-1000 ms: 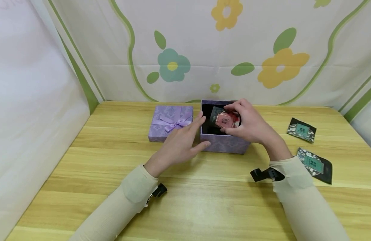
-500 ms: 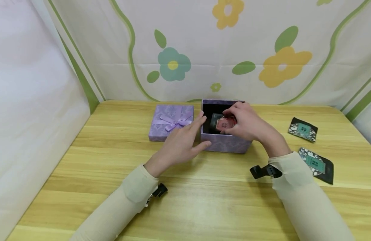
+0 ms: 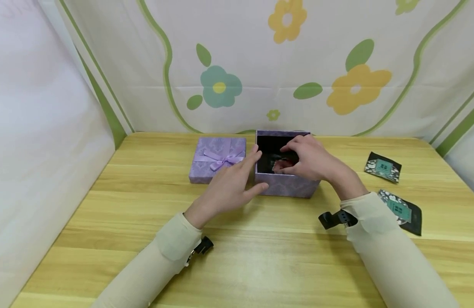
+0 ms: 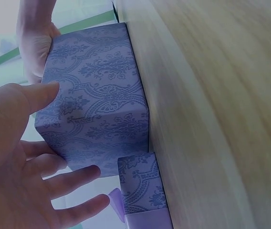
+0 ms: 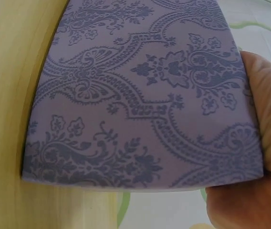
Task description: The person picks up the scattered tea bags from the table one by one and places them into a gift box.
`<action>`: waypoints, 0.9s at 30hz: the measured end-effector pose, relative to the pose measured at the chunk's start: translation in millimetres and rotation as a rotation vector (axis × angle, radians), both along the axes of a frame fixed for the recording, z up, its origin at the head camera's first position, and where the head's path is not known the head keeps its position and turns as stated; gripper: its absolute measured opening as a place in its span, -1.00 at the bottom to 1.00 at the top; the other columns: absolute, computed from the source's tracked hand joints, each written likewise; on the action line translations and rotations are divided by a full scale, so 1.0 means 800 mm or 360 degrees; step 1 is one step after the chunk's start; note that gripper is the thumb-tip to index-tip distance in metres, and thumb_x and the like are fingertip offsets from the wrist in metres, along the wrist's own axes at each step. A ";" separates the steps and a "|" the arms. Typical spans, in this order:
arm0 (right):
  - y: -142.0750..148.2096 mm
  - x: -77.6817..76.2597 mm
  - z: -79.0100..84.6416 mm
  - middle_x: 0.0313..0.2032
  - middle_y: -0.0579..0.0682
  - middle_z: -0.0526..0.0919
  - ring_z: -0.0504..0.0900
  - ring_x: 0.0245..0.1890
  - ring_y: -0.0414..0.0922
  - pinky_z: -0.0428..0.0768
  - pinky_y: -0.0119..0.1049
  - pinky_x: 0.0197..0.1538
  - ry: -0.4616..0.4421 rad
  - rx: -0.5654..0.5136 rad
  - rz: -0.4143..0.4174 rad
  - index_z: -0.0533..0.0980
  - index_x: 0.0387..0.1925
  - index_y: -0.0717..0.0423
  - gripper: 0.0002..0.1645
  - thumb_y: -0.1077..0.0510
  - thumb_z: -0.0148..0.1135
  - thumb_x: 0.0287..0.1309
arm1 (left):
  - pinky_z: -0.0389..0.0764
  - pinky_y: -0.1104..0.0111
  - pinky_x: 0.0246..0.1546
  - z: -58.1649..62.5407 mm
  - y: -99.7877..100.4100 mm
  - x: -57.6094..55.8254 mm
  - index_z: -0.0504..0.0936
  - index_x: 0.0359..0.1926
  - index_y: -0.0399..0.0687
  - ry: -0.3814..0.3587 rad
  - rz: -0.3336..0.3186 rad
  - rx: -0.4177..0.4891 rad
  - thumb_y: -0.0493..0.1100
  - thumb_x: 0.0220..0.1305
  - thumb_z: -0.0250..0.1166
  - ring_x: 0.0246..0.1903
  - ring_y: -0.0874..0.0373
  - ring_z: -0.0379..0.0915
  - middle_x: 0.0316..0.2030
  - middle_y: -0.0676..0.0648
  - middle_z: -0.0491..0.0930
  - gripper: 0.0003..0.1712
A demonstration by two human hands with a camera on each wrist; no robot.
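Observation:
A purple patterned gift box stands lidless at the back of the table, its inside black. My right hand reaches down into it from the right. Low in the box lies a small red-labelled packet; a dark gap shows between it and my index finger, and the thumb overlaps its near edge. The other right fingers are hidden. My left hand is held with fingers extended at the box's left front corner, also seen in the left wrist view, where the hand spreads beside the box.
The purple lid with a ribbon bow lies just left of the box. Two dark packets with green labels, one farther back and one nearer, lie at the right. A flowered white curtain hangs behind the table.
My right hand has lowered the red-labelled packet deeper into the box, and the packet now sits below the index finger. The left hand keeps its place.

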State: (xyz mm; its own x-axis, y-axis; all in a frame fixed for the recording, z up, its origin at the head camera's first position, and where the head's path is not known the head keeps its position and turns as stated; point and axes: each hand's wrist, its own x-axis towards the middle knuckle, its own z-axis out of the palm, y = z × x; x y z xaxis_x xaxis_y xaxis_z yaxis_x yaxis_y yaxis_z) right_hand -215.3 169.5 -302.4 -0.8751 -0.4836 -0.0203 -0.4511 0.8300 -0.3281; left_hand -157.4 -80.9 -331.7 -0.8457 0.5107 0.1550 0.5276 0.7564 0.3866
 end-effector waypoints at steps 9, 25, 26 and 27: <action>0.038 0.021 -0.008 0.33 0.17 0.52 0.44 0.40 0.21 0.38 0.28 0.43 0.0091 -0.0371 -0.0107 0.56 0.32 0.13 -0.41 -0.06 0.41 0.39 | 0.69 0.14 -0.10 -0.002 0.010 -0.004 0.01 0.73 0.00 -0.0027 -0.0062 0.0018 0.25 0.54 0.24 -0.28 0.02 0.65 0.71 -0.04 -0.06 -0.01; 0.154 0.088 -0.036 0.16 0.01 0.66 0.41 0.03 -0.61 0.29 -0.80 0.07 0.0469 -0.0580 -0.0347 0.63 0.25 -0.05 -0.47 0.10 0.53 0.27 | 0.59 0.19 -0.21 -0.003 -0.011 -0.001 0.01 0.72 -0.04 -0.0016 -0.0017 0.0011 0.25 0.56 0.21 -0.56 0.18 0.37 0.72 -0.04 -0.05 -0.02; 0.163 0.092 -0.037 0.16 0.01 0.65 0.38 0.02 -0.66 0.29 -0.79 0.06 0.0448 -0.0563 -0.0375 0.63 0.25 -0.06 -0.48 0.08 0.53 0.27 | 0.59 0.19 -0.21 -0.003 -0.013 -0.001 0.00 0.72 -0.05 -0.0015 -0.0013 0.0014 0.25 0.56 0.21 -0.56 0.18 0.37 0.71 -0.04 -0.04 -0.02; 0.172 0.096 -0.037 0.16 0.01 0.64 0.37 0.01 -0.67 0.31 -0.76 0.04 0.0431 -0.0542 -0.0403 0.63 0.25 -0.06 -0.48 0.07 0.53 0.27 | 0.60 0.19 -0.21 -0.003 -0.013 -0.001 0.00 0.72 -0.05 -0.0014 -0.0008 0.0017 0.25 0.56 0.22 -0.56 0.18 0.37 0.71 -0.05 -0.04 -0.01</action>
State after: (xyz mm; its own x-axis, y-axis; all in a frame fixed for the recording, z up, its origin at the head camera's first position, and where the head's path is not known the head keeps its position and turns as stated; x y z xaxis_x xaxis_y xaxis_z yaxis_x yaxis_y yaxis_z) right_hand -138.8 307.4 -332.3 -0.9178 -0.1950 0.3458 -0.3558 0.7905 -0.4985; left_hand -158.1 -91.7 -334.5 -0.8443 0.5135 0.1529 0.5281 0.7493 0.3996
